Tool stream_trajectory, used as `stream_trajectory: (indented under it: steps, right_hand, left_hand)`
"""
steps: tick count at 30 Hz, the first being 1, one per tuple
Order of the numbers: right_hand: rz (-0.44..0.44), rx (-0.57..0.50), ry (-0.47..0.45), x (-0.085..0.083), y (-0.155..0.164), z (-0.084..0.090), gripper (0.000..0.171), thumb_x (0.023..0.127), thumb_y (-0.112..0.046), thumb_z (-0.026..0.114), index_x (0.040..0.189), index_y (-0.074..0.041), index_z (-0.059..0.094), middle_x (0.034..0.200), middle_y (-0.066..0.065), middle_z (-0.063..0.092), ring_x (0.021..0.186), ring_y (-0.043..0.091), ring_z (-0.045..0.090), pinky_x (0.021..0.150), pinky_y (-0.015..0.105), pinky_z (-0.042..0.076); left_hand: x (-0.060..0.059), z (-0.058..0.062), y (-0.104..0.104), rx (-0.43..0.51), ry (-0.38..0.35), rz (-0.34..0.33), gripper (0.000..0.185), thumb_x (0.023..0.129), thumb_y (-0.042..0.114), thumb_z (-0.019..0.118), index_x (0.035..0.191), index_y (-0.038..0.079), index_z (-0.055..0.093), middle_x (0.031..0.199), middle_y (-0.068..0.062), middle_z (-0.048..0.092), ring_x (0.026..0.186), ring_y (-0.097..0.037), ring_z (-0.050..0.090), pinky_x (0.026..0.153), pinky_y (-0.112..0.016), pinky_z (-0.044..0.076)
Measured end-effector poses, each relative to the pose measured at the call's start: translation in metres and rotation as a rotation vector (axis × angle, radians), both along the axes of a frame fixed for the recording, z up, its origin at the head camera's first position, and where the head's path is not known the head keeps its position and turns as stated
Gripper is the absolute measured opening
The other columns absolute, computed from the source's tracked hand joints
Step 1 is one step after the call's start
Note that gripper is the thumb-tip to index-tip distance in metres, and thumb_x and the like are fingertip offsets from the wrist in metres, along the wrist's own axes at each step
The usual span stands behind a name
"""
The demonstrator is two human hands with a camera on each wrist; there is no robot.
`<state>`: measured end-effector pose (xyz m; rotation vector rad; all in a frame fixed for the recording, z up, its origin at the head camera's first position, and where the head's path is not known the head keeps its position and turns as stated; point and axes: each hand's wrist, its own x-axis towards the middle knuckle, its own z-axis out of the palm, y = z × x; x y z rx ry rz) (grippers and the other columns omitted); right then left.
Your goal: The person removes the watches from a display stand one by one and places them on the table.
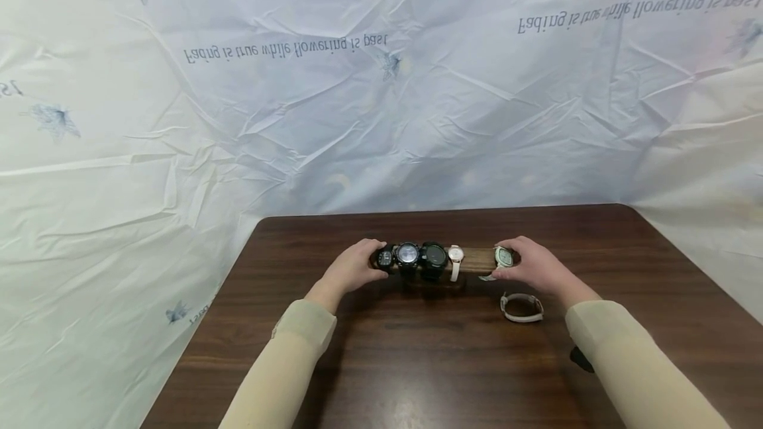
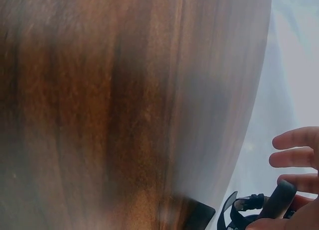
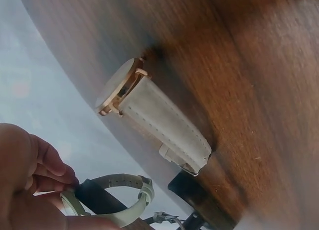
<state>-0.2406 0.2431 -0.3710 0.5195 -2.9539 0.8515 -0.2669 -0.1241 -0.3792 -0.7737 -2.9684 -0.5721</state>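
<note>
A wooden watch bar (image 1: 477, 261) lies across the dark table (image 1: 417, 356). It carries a small black watch (image 1: 385, 258), two larger black watches (image 1: 408, 255) (image 1: 434, 256) and a white-strapped watch (image 1: 456, 257). My left hand (image 1: 356, 265) grips the bar's left end beside the small black watch, whose strap (image 2: 244, 210) shows in the left wrist view. At the bar's right end my right hand (image 1: 532, 263) pinches a pale green watch (image 1: 504, 256) (image 3: 122, 195) looped round it. A loose white watch (image 1: 522, 307) (image 3: 154, 120) lies on the table just under my right wrist.
A crinkled white printed sheet (image 1: 381, 98) hangs behind and beside the table. The table's far edge (image 1: 441, 212) runs just beyond the bar. Bare wood stretches between my forearms toward me.
</note>
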Motion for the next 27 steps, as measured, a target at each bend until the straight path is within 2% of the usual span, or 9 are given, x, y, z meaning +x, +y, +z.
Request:
stream_trajectory:
  steps: [11,18,27]
  right_hand:
    - [-0.020,-0.029,-0.016,0.005,0.011,-0.005,0.070,0.070,-0.050,0.064,0.120,-0.004,0.047,0.101,0.009,0.046,0.081,0.020,0.045,0.063,0.033,0.039]
    - [-0.050,-0.014,0.010,0.010,0.019,-0.010,0.072,0.073,-0.054,0.059,0.121,-0.002,0.047,0.103,0.010,0.047,0.084,0.021,0.047,0.066,0.035,0.040]
    - [-0.072,-0.008,0.040,0.024,0.025,-0.016,0.070,0.071,-0.056,0.059,0.119,-0.006,0.050,0.100,0.005,0.049,0.081,0.017,0.047,0.063,0.033,0.040]
  left_hand:
    - [0.000,-0.001,0.001,0.011,0.011,-0.003,0.061,0.073,0.036,0.068,0.126,0.017,0.044,0.122,-0.001,0.045,0.107,-0.015,0.046,0.085,-0.034,0.040]
    - [0.002,0.002,0.001,0.015,0.006,-0.001,0.061,0.073,0.034,0.069,0.126,0.015,0.045,0.120,-0.002,0.046,0.105,-0.016,0.047,0.084,-0.034,0.040]
    - [0.002,0.003,0.001,0.007,0.017,0.003,0.061,0.072,0.035,0.069,0.125,0.016,0.045,0.120,-0.001,0.046,0.104,-0.015,0.048,0.084,-0.034,0.040]
